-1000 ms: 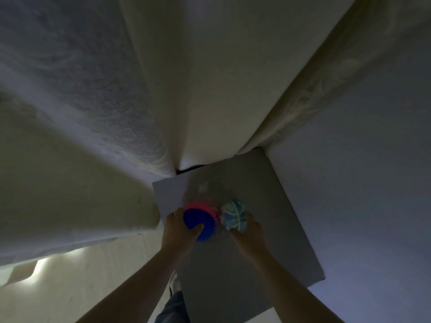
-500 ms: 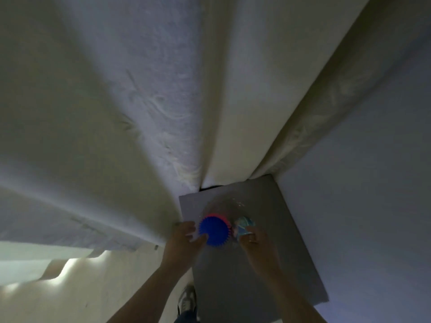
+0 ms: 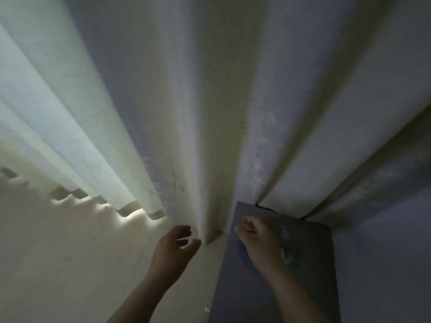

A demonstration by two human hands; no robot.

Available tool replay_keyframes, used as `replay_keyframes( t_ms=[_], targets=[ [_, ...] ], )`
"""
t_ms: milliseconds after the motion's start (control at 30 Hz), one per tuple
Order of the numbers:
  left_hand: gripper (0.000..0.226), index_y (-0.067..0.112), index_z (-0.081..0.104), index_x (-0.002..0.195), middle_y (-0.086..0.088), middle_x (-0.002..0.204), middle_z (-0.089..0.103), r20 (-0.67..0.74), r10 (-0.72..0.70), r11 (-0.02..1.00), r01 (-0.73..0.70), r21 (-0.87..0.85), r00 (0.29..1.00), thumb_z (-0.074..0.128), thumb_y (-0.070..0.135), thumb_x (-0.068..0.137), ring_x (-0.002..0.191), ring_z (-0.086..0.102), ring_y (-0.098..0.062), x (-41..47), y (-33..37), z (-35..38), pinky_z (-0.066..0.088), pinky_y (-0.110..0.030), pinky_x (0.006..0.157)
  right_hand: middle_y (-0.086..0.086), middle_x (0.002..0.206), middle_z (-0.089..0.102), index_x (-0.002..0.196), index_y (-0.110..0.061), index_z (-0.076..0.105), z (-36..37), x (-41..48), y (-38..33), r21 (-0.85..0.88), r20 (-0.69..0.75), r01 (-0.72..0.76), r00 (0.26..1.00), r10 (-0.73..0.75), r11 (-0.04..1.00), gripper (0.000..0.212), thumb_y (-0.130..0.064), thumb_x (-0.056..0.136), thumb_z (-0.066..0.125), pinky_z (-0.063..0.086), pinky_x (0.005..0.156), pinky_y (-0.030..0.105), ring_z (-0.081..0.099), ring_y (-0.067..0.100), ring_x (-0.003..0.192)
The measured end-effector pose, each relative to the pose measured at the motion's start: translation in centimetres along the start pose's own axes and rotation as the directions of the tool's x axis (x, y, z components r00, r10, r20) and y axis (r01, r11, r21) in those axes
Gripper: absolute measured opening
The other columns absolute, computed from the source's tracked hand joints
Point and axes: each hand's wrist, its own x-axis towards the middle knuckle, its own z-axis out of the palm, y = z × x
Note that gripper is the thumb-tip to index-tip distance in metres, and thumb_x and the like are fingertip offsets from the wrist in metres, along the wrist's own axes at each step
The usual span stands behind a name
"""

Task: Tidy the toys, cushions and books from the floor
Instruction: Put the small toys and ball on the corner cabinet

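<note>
Light dim, view blurred. Left hand [image 3: 173, 244] hangs over the pale floor [image 3: 70, 264], fingers loosely curled, thumb apart, nothing in it. Right hand [image 3: 256, 238] is over the grey board [image 3: 268, 299], fingers curled under; cannot tell whether it grips anything. Sliver of a blue toy [image 3: 242, 247] shows just under its palm edge. Teal ball [image 3: 286, 256], smeared, sits on the board just right of that wrist. Beyond, the curtain [image 3: 210, 101] hangs in folds, hem meeting the board's far edge; light glows under it at left.
</note>
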Motion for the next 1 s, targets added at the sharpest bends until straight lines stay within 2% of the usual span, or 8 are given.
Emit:
replay_keyframes(
  t_ms=[100, 167, 333, 467, 667, 800, 900, 1000],
  targets=[
    [0.038, 0.017, 0.063, 0.113, 0.004, 0.103, 0.067, -0.131, -0.035, 0.998, 0.028, -0.054, 0.991, 0.077, 0.021, 0.078, 0.088, 0.064, -0.008, -2.2, -1.9, -4.0, 0.048, -0.021, 0.074, -0.013, 0.103, 0.063, 0.117, -0.023, 0.058, 3.5, -1.7, -2.8, -0.011, 0.171, 0.075, 0.983, -0.072, 0.997, 0.026, -0.028, 0.091, 0.059, 0.043, 0.064, 0.009, 0.056, -0.005, 0.088],
    [0.038, 0.016, 0.063, 0.114, 0.004, 0.103, 0.066, -0.212, -0.070, 0.994, 0.050, -0.097, 0.975, 0.076, 0.020, 0.078, 0.088, 0.064, -0.008, -3.8, -3.3, -6.9, 0.047, -0.021, 0.073, -0.020, 0.100, 0.057, 0.119, -0.029, 0.055, 6.2, -3.4, -4.6, -0.016, 0.269, 0.116, 0.957, -0.108, 0.993, 0.026, -0.031, 0.093, 0.057, 0.042, 0.062, 0.009, 0.054, -0.008, 0.087],
    [0.033, 0.021, 0.062, 0.111, 0.006, 0.105, 0.065, -0.372, -0.170, 0.976, 0.103, -0.191, 0.913, 0.075, 0.020, 0.080, 0.091, 0.062, -0.008, -8.7, -8.4, -14.0, 0.047, -0.021, 0.074, -0.015, 0.094, 0.061, 0.118, -0.024, 0.060, 14.3, -7.7, -7.7, -0.053, 0.398, 0.249, 0.894, -0.209, 0.967, 0.028, -0.027, 0.090, 0.060, 0.046, 0.065, 0.012, 0.059, -0.002, 0.086],
    [0.037, 0.018, 0.061, 0.115, 0.005, 0.107, 0.065, -0.476, -0.252, 0.958, 0.150, -0.243, 0.842, 0.074, 0.022, 0.081, 0.092, 0.062, -0.008, -13.8, -14.1, -20.6, 0.046, -0.019, 0.072, -0.009, 0.094, 0.064, 0.115, -0.018, 0.061, 22.3, -12.9, -9.2, -0.059, 0.517, 0.345, 0.813, -0.267, 0.937, 0.027, -0.024, 0.089, 0.064, 0.043, 0.062, 0.005, 0.059, -0.002, 0.082],
    [0.035, 0.020, 0.060, 0.114, 0.007, 0.106, 0.065, -0.555, -0.326, 0.936, 0.180, -0.302, 0.765, 0.074, 0.023, 0.081, 0.091, 0.062, -0.004, -22.4, -22.4, -29.5, 0.045, -0.016, 0.069, -0.008, 0.097, 0.064, 0.114, -0.021, 0.060, 33.2, -22.3, -10.2, -0.041, 0.636, 0.404, 0.716, -0.289, 0.914, 0.026, -0.024, 0.089, 0.064, 0.042, 0.067, 0.009, 0.060, 0.003, 0.086],
    [0.033, 0.023, 0.060, 0.111, 0.007, 0.106, 0.066, -0.609, -0.396, 0.908, 0.196, -0.370, 0.687, 0.074, 0.022, 0.081, 0.093, 0.063, -0.006, -28.8, -29.0, -35.9, 0.047, -0.021, 0.074, -0.008, 0.098, 0.064, 0.109, -0.023, 0.060, 41.6, -30.0, -10.5, -0.019, 0.715, 0.433, 0.635, -0.290, 0.901, 0.022, -0.023, 0.088, 0.065, 0.042, 0.065, 0.005, 0.059, 0.000, 0.084],
    [0.034, 0.021, 0.060, 0.113, 0.007, 0.106, 0.065, -0.636, -0.440, 0.889, 0.207, -0.408, 0.634, 0.073, 0.023, 0.081, 0.094, 0.063, -0.007, -32.5, -32.7, -39.3, 0.047, -0.022, 0.073, -0.007, 0.095, 0.064, 0.109, -0.022, 0.061, 46.3, -34.5, -10.8, -0.002, 0.758, 0.448, 0.584, -0.291, 0.894, 0.022, -0.021, 0.087, 0.066, 0.044, 0.067, 0.007, 0.061, 0.006, 0.083],
    [0.031, 0.025, 0.059, 0.108, 0.008, 0.105, 0.065, -0.660, -0.473, 0.870, 0.192, -0.454, 0.583, 0.073, 0.022, 0.081, 0.094, 0.063, -0.006, -34.8, -34.9, -42.1, 0.047, -0.023, 0.074, -0.006, 0.095, 0.064, 0.108, -0.021, 0.061, 50.0, -37.5, -11.7, 0.009, 0.795, 0.488, 0.525, -0.302, 0.873, 0.021, -0.020, 0.087, 0.066, 0.043, 0.067, 0.004, 0.060, 0.000, 0.081]
  ],
)
